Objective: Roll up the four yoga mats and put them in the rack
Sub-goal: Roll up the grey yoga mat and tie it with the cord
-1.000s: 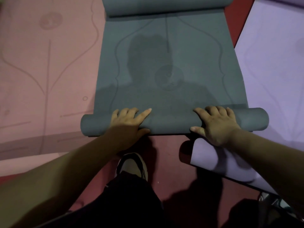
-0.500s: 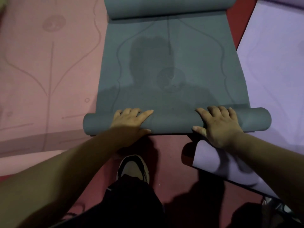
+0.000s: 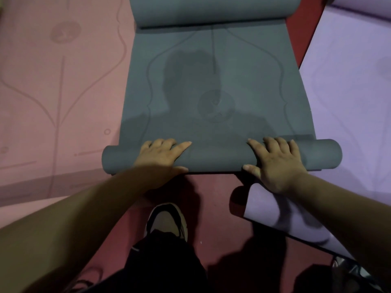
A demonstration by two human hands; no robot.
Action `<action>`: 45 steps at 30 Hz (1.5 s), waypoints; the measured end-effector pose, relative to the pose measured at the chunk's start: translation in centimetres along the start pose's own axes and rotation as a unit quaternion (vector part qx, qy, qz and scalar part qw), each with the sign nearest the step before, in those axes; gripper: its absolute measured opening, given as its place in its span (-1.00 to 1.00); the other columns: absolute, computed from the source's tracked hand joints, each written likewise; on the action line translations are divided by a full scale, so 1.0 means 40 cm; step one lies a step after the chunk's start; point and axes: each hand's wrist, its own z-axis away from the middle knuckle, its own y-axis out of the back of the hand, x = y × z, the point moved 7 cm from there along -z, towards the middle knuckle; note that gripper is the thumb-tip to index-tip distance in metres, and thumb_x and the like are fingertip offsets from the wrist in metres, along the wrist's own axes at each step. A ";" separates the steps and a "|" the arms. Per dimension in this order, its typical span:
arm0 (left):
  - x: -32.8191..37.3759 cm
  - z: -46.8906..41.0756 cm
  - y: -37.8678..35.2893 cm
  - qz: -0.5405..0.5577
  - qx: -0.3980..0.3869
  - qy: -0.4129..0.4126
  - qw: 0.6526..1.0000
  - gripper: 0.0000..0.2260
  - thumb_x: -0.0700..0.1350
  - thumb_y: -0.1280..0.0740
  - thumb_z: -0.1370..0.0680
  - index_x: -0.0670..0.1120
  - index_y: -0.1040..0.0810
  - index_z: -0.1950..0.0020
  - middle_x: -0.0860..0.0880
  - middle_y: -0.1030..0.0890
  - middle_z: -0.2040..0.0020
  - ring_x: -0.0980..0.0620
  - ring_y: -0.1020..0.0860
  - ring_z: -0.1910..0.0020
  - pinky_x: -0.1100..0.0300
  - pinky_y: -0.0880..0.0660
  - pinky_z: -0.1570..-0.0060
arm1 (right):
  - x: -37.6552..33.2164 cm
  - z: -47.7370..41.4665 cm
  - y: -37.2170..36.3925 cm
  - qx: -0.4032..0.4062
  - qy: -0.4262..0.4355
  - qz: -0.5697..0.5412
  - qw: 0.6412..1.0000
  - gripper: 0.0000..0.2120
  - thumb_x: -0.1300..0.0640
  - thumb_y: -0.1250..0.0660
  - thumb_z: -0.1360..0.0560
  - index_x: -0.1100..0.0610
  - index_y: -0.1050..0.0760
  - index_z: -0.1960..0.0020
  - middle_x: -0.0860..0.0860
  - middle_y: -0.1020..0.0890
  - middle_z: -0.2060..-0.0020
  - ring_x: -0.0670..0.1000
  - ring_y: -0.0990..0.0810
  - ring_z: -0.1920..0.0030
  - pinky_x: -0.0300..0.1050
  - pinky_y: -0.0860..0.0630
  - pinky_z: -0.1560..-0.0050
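One grey mat [image 3: 213, 81], dark red floor [image 3: 218, 218]

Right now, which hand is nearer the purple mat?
Right. The right hand presses the grey roll close beside the purple mat; the left hand presses the roll's other end, nearer the pink mat.

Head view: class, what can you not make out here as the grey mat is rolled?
- Rack: outside the frame of the head view.
- Fourth mat: only the grey mat, pink mat and purple mat show.
- Grey mat's far curl: cut off by the top edge.
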 end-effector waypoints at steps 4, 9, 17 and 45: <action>0.003 0.003 0.007 0.009 0.017 0.004 1.000 -0.28 0.42 -0.18 -0.52 0.22 -0.08 -0.62 0.00 -0.42 -0.39 -0.08 -0.37 -0.36 -0.17 -0.22 -0.40 | 0.007 -0.023 0.016 -0.026 0.001 0.001 1.000 -0.14 -0.56 0.21 -0.37 -0.21 -0.05 -0.58 0.07 -0.33 -0.47 0.19 -0.24 -0.47 0.28 -0.05 -0.51; 0.011 0.033 0.000 -0.019 0.100 -0.024 0.994 -0.27 0.32 -0.37 -0.45 0.12 -0.30 -0.57 -0.12 -0.51 -0.33 -0.18 -0.47 -0.27 -0.28 -0.33 -0.32 | 0.008 -0.036 0.021 -0.044 0.008 -0.006 0.999 -0.17 -0.55 0.14 -0.40 -0.22 -0.02 -0.59 0.06 -0.31 -0.48 0.19 -0.23 -0.48 0.27 -0.03 -0.52; -0.024 -0.022 0.013 0.029 -0.045 0.001 0.999 -0.24 0.46 0.00 -0.41 0.27 -0.06 -0.60 0.06 -0.38 -0.44 -0.03 -0.33 -0.42 -0.07 -0.21 -0.37 | 0.001 -0.024 0.002 0.017 0.017 0.002 1.000 -0.17 -0.51 0.13 -0.43 -0.16 -0.13 -0.59 0.18 -0.37 -0.46 0.30 -0.28 -0.45 0.36 -0.10 -0.47; -0.008 -0.012 0.018 -0.012 -0.016 0.000 1.000 -0.25 0.35 -0.20 -0.57 0.23 0.12 -0.63 -0.08 -0.18 -0.57 -0.12 -0.14 -0.55 -0.30 0.00 -0.50 | 0.015 -0.090 0.052 -0.027 0.031 0.008 0.999 -0.08 -0.59 0.26 -0.31 -0.24 0.01 -0.58 0.09 -0.34 -0.44 0.20 -0.30 -0.44 0.23 -0.11 -0.49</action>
